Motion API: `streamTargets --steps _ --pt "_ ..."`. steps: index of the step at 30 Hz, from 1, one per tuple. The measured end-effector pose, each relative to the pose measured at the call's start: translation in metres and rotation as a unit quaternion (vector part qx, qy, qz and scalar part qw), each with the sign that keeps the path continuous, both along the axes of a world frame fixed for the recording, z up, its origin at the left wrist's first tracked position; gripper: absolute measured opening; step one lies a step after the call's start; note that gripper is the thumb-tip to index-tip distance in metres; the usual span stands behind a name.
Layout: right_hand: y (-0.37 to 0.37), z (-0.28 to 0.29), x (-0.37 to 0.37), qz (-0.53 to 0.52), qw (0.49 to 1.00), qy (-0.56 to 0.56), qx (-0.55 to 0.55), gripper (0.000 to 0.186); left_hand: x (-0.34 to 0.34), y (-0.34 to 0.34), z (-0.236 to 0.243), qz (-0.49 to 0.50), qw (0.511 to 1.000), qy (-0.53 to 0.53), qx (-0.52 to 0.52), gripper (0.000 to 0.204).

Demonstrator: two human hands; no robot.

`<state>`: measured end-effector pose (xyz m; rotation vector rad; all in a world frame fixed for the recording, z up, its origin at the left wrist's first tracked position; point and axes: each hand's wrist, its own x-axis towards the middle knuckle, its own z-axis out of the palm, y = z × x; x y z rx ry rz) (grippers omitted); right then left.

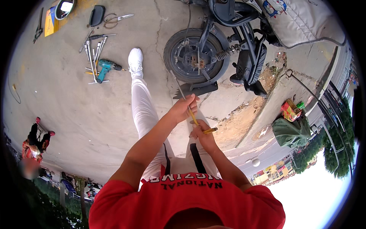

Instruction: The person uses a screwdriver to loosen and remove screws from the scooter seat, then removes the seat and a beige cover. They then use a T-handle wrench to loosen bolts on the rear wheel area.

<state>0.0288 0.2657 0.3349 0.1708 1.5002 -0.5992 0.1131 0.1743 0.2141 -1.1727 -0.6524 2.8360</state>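
A long T-handle wrench (178, 83) with a metal shaft and yellow handle slants up from my hands, its tip near the lower edge of the scooter's wheel (170, 57). My left hand (185, 109) is closed around the shaft. Lower and to the right, my right hand (203, 135) grips the yellow handle, whose crossbar end sticks out past the fingers. Beyond the hands, the electric scooter (244, 49) shows its hub, a coil spring (228, 52) and a black mudguard (202, 89). From this view I cannot tell whether the tip touches anything.
On the concrete at left lie a teal cordless drill (108, 68), several wrenches (93, 57), scissors (117, 19) and a black-backed mirror (97, 16). Broken pavement (251, 114) runs to the right, near a green cover (291, 132). A person (34, 147) is at far left.
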Motion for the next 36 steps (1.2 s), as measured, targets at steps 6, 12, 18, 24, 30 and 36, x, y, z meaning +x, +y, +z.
streamTargets --steps 6,12,18,24,30,36 --pt "0.001 0.006 -0.012 -0.249 0.960 0.117 0.053 0.019 -0.073 0.034 0.004 -0.310 0.902 -0.031 -0.298 0.019" --pt "-0.007 -0.050 -0.013 -0.412 0.911 0.023 0.018 0.017 -0.081 0.024 -0.044 -0.379 0.875 -0.122 -0.276 0.021" --pt "-0.014 -0.057 0.002 -0.571 0.815 -0.081 -0.058 0.021 -0.076 0.024 -0.072 -0.508 0.753 -0.113 -0.404 0.026" --pt "-0.040 -0.051 0.010 -0.697 0.698 -0.142 -0.084 0.015 -0.081 -0.004 -0.075 -0.625 0.659 -0.015 -0.417 0.037" --pt "-0.046 -0.050 0.006 -0.647 0.752 -0.098 -0.075 0.018 -0.089 -0.028 -0.063 -0.650 0.676 0.051 -0.342 0.039" --pt "-0.048 -0.050 0.004 -0.637 0.763 -0.087 -0.063 0.021 -0.091 -0.026 -0.066 -0.645 0.684 0.039 -0.339 0.029"
